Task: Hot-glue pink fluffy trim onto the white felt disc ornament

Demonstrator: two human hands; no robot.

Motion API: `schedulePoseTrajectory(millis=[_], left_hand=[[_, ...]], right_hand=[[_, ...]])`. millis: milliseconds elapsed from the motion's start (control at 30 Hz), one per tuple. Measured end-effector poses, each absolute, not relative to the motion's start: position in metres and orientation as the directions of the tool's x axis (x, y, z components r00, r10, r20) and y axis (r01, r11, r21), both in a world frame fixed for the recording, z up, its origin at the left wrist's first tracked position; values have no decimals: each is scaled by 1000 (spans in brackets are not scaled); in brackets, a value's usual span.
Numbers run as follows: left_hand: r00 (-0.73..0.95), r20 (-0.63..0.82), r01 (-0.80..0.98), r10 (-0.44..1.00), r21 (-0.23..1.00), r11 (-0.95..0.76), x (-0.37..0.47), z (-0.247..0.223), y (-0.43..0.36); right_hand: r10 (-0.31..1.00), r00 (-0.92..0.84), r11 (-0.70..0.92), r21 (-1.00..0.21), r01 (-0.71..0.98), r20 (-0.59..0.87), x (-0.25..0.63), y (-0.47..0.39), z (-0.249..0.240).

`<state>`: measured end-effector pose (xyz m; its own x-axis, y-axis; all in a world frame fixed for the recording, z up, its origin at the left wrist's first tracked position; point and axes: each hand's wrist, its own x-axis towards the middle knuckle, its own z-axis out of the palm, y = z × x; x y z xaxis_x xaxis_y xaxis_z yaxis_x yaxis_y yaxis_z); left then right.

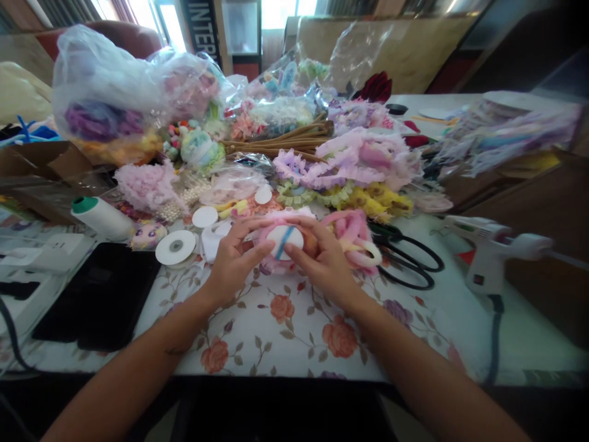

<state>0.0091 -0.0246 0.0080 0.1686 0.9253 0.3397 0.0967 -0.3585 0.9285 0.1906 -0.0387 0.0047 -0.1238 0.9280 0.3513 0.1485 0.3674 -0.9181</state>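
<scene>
Between my two hands is a pink fluffy piece with a round white disc (284, 243) on its near face, a blue strip running aslant over the disc. My left hand (242, 250) wraps its left side, thumb pressed on the disc's edge. From the right, my right hand (318, 250) grips it the same way, thumb on the disc. Just right of my hands lies a bundle of pink fuzzy strands (352, 236). Black-handled scissors (409, 255) rest beyond it. To the left are a white ribbon spool (175, 247) and a loose white disc (205, 217).
A glue gun (488, 245) stands at right with its cord hanging down. A black tablet (99, 294), a power strip (27, 301) and a thread cone (101, 218) are at left. Heaped trims, bagged flowers (105, 123) and brown stems (280, 144) fill the back.
</scene>
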Motion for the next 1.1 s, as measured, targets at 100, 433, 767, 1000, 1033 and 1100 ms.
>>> schedulePoseTrajectory(millis=[100, 433, 767, 1000, 1033, 1100], left_hand=[[29, 391, 142, 920, 909, -391, 6, 10, -22], [47, 500, 326, 865, 811, -486, 5, 12, -22], [152, 445, 312, 883, 826, -470, -7, 19, -13], [265, 382, 255, 885, 858, -446, -16, 19, -4], [275, 382, 265, 883, 852, -451, -16, 19, -4], [294, 404, 309, 866, 818, -486, -16, 20, -4]], right_hand=[[908, -120, 418, -885, 204, 401, 190, -39, 6], [877, -156, 480, -825, 298, 454, 189, -40, 5], [860, -179, 509, -799, 320, 477, 191, -39, 6], [853, -210, 522, -777, 350, 478, 191, -42, 11], [852, -211, 523, -777, 351, 478, 191, -42, 10], [850, -217, 527, -777, 345, 481, 191, -42, 10]])
